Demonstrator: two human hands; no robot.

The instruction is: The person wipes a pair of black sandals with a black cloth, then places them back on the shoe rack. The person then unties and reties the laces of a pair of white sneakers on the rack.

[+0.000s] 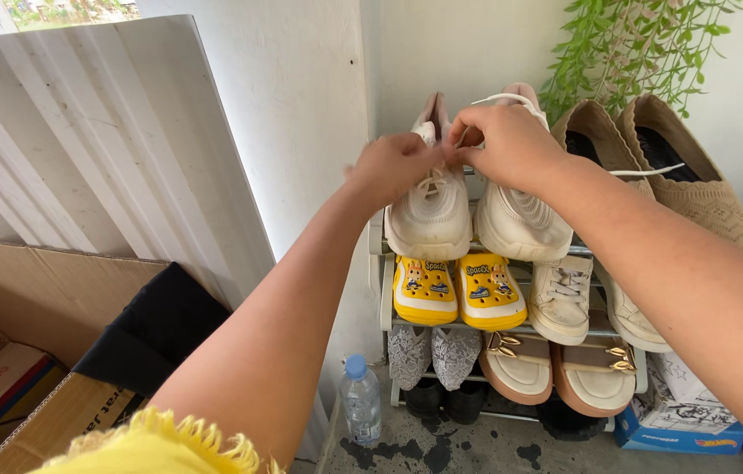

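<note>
A pair of cream sneakers stands toe-down on the top shelf of a white shoe rack (386, 290). My left hand (393, 167) and my right hand (512, 140) meet over the left sneaker (431, 218). Both pinch its white lace between the fingers. A loop of lace arcs over the right sneaker (521, 224), and a loose end trails to the right across the tan knit shoes (696, 189). Just below sit yellow clogs (457, 291) with small charms.
Lower shelves hold white sneakers (564, 298), tan sandals (556, 369) and grey patterned slippers (431, 353). A water bottle (361, 399) stands on the floor left of the rack. A blue box (678, 430) lies at the right, cardboard boxes (29, 307) at the left, a hanging plant (626, 44) above.
</note>
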